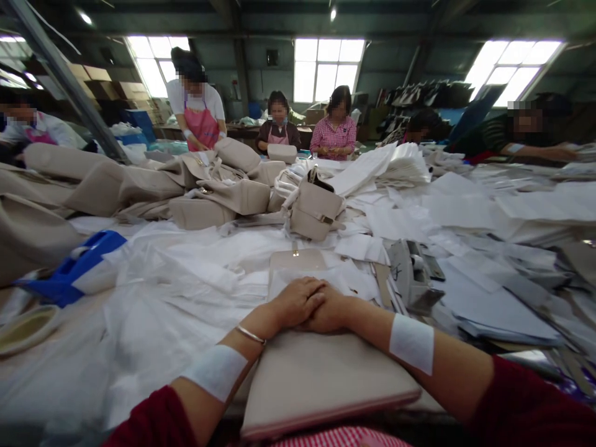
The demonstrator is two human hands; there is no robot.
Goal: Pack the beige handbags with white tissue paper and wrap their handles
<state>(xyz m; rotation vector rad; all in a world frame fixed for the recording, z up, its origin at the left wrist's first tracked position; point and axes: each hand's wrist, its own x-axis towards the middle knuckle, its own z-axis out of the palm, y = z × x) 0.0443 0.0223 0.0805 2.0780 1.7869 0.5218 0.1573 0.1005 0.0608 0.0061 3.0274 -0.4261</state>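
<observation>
My left hand [295, 302] and my right hand [329, 309] lie across each other at the far end of a flat beige leather-like bag [326, 379]. The left fingers are stretched out over the right hand. The right fingers are mostly hidden beneath them. The bag lies close to my body, its near edge towards me. Just past my hands is another flat beige piece [298, 259] with a small gold clasp, partly under white sheet material. Whether either hand grips the bag's edge cannot be seen.
Beige handbags [314, 208] are heaped beyond, stretching left. A blue tape dispenser [77, 264] and a tape roll [28, 329] stand left. White paper stacks [400, 164] and a grey device [412, 273] are to the right. Several co-workers [334, 127] work across the table.
</observation>
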